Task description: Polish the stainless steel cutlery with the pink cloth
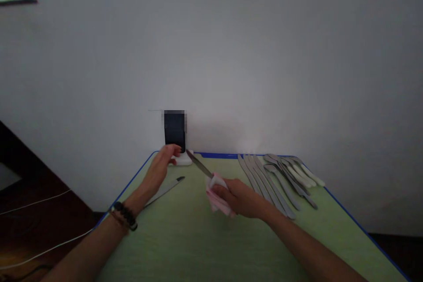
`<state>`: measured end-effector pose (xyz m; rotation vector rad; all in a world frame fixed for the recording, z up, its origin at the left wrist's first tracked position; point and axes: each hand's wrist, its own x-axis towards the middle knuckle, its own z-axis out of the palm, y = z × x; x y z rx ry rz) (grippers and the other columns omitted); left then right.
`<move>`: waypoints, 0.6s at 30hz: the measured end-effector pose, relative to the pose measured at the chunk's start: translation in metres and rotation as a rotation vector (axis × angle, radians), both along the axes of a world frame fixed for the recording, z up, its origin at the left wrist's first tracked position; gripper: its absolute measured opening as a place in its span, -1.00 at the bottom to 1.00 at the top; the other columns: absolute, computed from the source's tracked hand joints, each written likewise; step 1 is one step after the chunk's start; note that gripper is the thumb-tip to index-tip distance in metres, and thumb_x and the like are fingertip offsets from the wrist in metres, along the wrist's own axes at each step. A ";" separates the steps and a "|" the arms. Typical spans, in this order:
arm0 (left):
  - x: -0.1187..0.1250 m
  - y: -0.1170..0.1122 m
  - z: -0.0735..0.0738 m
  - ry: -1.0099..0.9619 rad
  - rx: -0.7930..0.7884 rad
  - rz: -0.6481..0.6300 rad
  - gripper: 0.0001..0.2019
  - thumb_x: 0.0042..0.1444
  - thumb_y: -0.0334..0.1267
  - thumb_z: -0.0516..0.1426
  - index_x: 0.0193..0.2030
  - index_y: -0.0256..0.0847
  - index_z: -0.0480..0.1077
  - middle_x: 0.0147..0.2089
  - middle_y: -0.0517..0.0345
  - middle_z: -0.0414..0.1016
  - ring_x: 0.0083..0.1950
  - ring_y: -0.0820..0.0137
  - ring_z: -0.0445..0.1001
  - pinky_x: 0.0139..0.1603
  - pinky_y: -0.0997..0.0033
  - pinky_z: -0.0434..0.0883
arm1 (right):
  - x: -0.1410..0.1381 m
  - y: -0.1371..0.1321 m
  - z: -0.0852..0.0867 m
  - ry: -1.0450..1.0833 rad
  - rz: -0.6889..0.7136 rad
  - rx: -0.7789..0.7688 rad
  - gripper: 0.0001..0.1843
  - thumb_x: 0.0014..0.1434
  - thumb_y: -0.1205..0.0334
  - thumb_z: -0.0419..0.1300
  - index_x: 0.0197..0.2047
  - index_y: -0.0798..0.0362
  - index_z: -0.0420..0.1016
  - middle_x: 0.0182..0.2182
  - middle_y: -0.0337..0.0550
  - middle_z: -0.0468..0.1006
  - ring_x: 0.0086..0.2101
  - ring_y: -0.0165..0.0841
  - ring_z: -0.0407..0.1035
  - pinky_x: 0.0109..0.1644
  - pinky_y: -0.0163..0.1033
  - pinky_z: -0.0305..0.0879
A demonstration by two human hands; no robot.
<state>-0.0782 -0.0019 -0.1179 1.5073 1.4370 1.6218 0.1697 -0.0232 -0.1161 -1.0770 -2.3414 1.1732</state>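
Note:
My right hand [236,196] is closed around a pink-and-white cloth [218,200] that wraps the handle of a table knife [200,164]. The blade sticks out of the cloth, pointing up and left. My left hand [163,161], fingers loosely bent and apart, hovers just left of the knife's tip with nothing visible in it. Behind it stands a dark phone [174,134] on a white stand [185,159]. Another table knife [165,191] lies on the table, partly hidden by my left forearm.
On the right of the green table [198,246] lie several knives [261,180] in a row. Beside them are several metal spoons [286,185] and white-handled cutlery [306,172]. A wall rises behind the table's blue edge. White cables [46,251] run at the lower left.

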 end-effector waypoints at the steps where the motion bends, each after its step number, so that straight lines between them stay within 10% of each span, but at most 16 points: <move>1: -0.008 0.011 0.005 -0.001 0.018 0.091 -0.65 0.08 0.04 0.05 -0.21 -0.22 0.37 -0.20 0.06 0.41 -0.18 0.30 0.39 -0.23 0.33 0.36 | -0.002 0.001 -0.007 0.042 -0.069 -0.048 -0.60 0.26 -0.04 -0.14 -0.37 0.09 0.25 -0.56 -0.25 0.35 -0.66 -0.52 0.24 -0.58 -0.42 0.16; 8: -0.038 0.089 0.037 -0.036 0.078 0.399 -0.61 -0.04 -0.11 0.20 -0.13 -0.25 0.24 -0.14 0.06 0.30 -0.11 0.33 0.32 -0.03 0.29 0.26 | -0.018 0.009 -0.036 0.204 -0.175 -0.243 -0.49 0.22 -0.19 -0.15 -0.41 0.09 0.24 -0.68 -0.32 0.25 -0.73 -0.52 0.18 -0.71 -0.45 0.07; 18: -0.040 0.116 0.021 -0.096 0.163 0.391 -0.69 -0.03 -0.10 0.20 -0.24 -0.25 0.31 -0.27 0.12 0.40 -0.24 0.41 0.39 -0.19 0.42 0.33 | -0.015 0.017 -0.043 0.241 -0.155 -0.319 -0.43 0.16 -0.28 -0.12 -0.40 0.10 0.29 -0.67 -0.31 0.27 -0.72 -0.51 0.20 -0.71 -0.43 0.09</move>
